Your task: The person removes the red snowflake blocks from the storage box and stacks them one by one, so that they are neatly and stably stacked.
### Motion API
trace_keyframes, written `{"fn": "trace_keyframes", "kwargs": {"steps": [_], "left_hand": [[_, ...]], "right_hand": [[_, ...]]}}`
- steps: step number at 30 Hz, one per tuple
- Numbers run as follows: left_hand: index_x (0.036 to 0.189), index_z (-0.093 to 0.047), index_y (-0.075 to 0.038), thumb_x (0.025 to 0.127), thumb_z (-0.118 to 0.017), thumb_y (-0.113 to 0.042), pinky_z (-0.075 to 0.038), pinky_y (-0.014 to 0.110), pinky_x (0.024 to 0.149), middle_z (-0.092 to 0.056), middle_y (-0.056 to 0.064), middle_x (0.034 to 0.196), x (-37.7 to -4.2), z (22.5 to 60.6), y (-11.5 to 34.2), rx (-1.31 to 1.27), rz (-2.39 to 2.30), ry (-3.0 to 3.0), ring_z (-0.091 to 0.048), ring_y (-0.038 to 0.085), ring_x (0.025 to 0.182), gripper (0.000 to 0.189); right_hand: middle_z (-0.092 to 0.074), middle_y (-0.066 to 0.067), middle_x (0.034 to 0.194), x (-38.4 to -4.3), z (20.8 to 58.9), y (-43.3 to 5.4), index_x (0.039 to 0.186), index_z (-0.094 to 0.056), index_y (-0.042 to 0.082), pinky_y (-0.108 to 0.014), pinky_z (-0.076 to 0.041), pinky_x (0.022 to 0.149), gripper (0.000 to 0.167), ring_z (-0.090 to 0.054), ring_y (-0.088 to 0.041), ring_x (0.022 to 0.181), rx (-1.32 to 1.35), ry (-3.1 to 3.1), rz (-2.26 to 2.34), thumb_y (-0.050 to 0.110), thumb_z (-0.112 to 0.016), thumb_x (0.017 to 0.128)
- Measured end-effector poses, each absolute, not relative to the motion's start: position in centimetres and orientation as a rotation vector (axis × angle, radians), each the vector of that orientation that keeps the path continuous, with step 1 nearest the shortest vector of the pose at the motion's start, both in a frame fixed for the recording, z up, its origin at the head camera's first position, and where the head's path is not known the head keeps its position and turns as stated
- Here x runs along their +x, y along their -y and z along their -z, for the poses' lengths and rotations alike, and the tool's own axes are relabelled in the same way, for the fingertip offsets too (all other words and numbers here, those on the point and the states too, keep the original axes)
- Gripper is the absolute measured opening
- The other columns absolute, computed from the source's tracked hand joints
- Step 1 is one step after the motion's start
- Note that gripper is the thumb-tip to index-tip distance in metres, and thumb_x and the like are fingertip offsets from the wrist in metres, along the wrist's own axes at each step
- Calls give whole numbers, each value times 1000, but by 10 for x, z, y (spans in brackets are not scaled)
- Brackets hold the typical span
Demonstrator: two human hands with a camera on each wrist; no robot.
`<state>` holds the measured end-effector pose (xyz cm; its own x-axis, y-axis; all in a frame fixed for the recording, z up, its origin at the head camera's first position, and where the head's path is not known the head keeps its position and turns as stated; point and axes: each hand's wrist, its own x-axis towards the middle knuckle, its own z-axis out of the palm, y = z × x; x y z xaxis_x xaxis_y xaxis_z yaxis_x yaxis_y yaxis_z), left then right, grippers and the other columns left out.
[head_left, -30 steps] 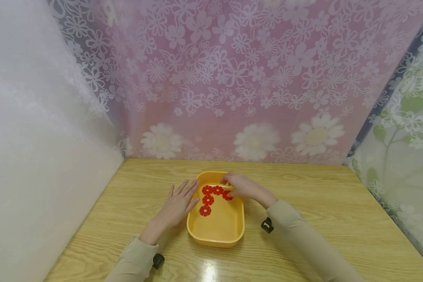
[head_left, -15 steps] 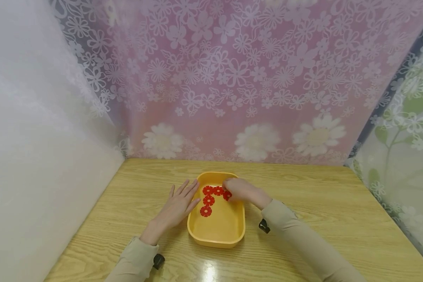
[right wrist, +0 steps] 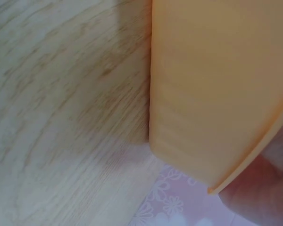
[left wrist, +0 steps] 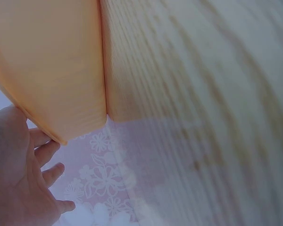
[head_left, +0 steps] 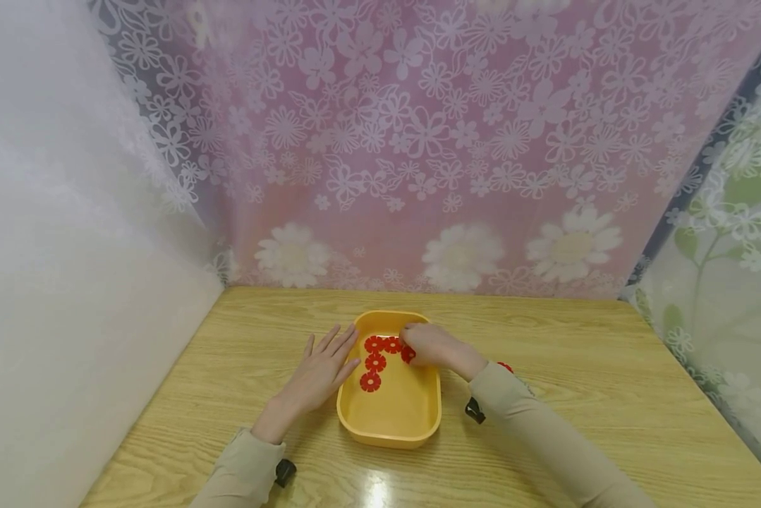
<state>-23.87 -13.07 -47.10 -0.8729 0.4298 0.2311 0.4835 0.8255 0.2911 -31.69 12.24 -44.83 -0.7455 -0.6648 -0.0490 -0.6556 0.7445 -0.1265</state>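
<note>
In the head view, my left hand [head_left: 319, 368] lies with spread, straight fingers against the left rim of the yellow tray [head_left: 389, 437]. The left wrist view has the same hand [left wrist: 23, 174] touching the tray's rim. My right hand [head_left: 434, 346] reaches over the right rim, fingers curled down around a red snowflake disc [head_left: 408, 354] at the tray's upper right; its fingertips are mostly hidden. Several more red discs lie flat inside: one disc [head_left: 392, 344] along the top, others such as the lowest disc [head_left: 370, 382] down the left side.
The tray stands on a wood-grain table [head_left: 228, 395]. Another red piece [head_left: 506, 366] shows partly from behind the right sleeve. Flowered curtains [head_left: 418, 141] hang at the back and sides. Black wrist cameras [head_left: 475, 410] hang beneath both cuffs.
My right hand has moved slightly toward me and its fingers have curled in around the disc. A red piece beyond the right sleeve has come into sight. The left hand stays put.
</note>
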Motion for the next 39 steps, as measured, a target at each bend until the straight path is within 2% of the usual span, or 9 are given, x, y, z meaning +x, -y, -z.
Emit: {"fn": "trace_keyframes", "kwargs": {"steps": [5, 11, 15, 21, 33, 39], "left_hand": [[159, -35, -9, 108, -47, -37, -13, 70, 118, -32, 5, 165, -240, 472, 130, -713, 507, 2845, -23, 34, 153, 59], [159, -34, -10, 109, -46, -38, -10, 69, 119, -30, 5, 165, -240, 472, 130, -713, 514, 2862, -21, 33, 154, 59], [159, -35, -9, 109, -47, -38, -11, 69, 118, -31, 5, 165, -241, 473, 130, -715, 508, 2849, -22, 34, 154, 59], [159, -34, -9, 109, -46, -38, -12, 70, 118, -30, 5, 165, -240, 471, 131, -724, 519, 2843, -22, 34, 154, 59], [159, -34, -9, 109, -45, -39, -10, 69, 119, -29, 5, 166, -240, 473, 131, -735, 505, 2844, -22, 33, 154, 60], [159, -33, -9, 109, -44, -39, -13, 70, 118, -30, 6, 166, -240, 475, 130, -737, 478, 2833, -23, 34, 153, 60]], "right_hand": [[-60, -4, 93, -314, 445, -124, 97, -69, 6, -37, -52, 77, 18, -56, -19, 82, -1125, -2855, 247, 7, -81, 84], [-62, -11, 107, -311, 439, -129, 110, -69, 0, -40, -55, 83, 28, -62, -23, 90, -1154, -2850, 430, 9, -80, 86], [-59, -11, 111, -310, 437, -132, 116, -68, -1, -37, -56, 85, 34, -63, -23, 94, -1177, -2863, 522, 12, -80, 87], [-57, -10, 110, -305, 430, -138, 116, -67, -1, -33, -55, 80, 35, -61, -20, 91, -1204, -2890, 658, 6, -80, 84], [-60, -10, 116, -298, 426, -154, 119, -66, 2, -39, -57, 88, 38, -64, -24, 100, -1162, -2958, 719, 7, -80, 84], [-60, -11, 115, -295, 422, -170, 118, -65, 1, -39, -57, 82, 36, -63, -22, 94, -1193, -2971, 768, 7, -79, 85]]}}
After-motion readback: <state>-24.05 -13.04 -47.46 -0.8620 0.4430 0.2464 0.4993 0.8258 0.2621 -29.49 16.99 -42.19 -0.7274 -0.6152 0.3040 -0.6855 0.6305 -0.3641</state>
